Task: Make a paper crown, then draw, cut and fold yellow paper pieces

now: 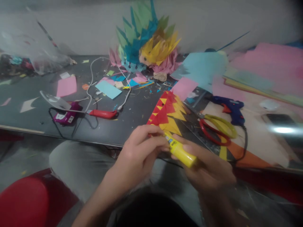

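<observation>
A yellow glue tube [183, 153] is held over the table's front edge, tilted down to the right. My right hand [205, 167] is wrapped round its body. My left hand [144, 148] has its fingers pinched together at the tube's upper left end; what exactly they grip there is hidden. Just beyond my hands lies a red and yellow folded-paper piece [167, 110] with pointed spikes and a small black dot. Part of its lower edge is hidden behind my fingers.
Red-and-yellow-handled scissors [216, 129] and a blue glue gun [230, 108] lie at right. A red-handled tool [103, 113], a purple device [67, 115] and a white cable are at left. Paper scraps and a colourful spiky paper model [146, 41] stand behind. A red stool [26, 201] is lower left.
</observation>
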